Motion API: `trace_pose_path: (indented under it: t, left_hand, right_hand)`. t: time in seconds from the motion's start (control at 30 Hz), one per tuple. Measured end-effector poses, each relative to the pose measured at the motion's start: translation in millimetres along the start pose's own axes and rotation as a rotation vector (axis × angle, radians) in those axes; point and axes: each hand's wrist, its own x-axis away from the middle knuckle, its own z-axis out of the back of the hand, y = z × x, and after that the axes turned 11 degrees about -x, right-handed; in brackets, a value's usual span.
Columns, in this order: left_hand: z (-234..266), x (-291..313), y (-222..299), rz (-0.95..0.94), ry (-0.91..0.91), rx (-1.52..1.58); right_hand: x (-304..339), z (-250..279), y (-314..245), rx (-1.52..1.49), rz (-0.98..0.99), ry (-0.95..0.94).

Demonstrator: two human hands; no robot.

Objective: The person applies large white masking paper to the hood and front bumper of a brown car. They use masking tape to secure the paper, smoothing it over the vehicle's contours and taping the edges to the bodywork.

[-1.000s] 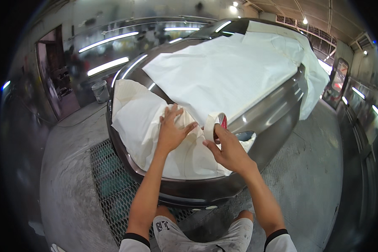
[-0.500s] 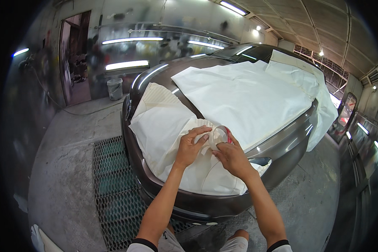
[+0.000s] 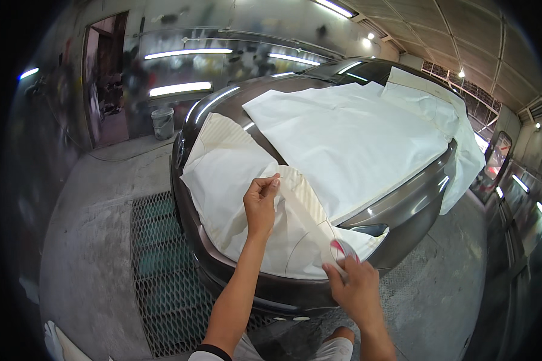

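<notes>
A strip of pale masking tape (image 3: 305, 215) is stretched slantwise between my hands, over the white masking paper (image 3: 226, 174) on the front of a dark brown car (image 3: 415, 204). My left hand (image 3: 261, 201) is closed, pinching the strip's free end between thumb and fingers. Lower and to the right, my right hand (image 3: 356, 290) grips the roll of tape (image 3: 342, 251), whose inside shows red; it is slightly blurred. Part of a headlight (image 3: 370, 230) shows beside the paper. Whether the strip touches the paper, I cannot tell.
A larger white sheet (image 3: 355, 132) covers much of the hood. A floor grating (image 3: 162, 271) lies left of the car. By the wall stands a grey bucket (image 3: 162, 123), near an open doorway (image 3: 106, 84). Lit tubes (image 3: 180, 89) line the wall.
My right hand has moved down and right with the roll, drawing out a length of tape. My left hand has shifted slightly left, now pinching the free end.
</notes>
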Motion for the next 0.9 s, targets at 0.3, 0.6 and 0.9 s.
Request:
trace_pose_path:
  t: [0.3,0.6,0.9]
  left_hand:
    - [-20,3,5,-0.287,0.056,-0.583]
    - [-36,-17,11,-0.433,0.050,-0.903]
    - [-48,-28,6,-0.542,0.043,-1.129]
  right_hand:
    - [28,39,29,-0.795,-0.581,-0.051]
    - [29,23,63,-1.086,-0.533,0.013]
    - [27,7,66,-1.204,-0.544,0.046]
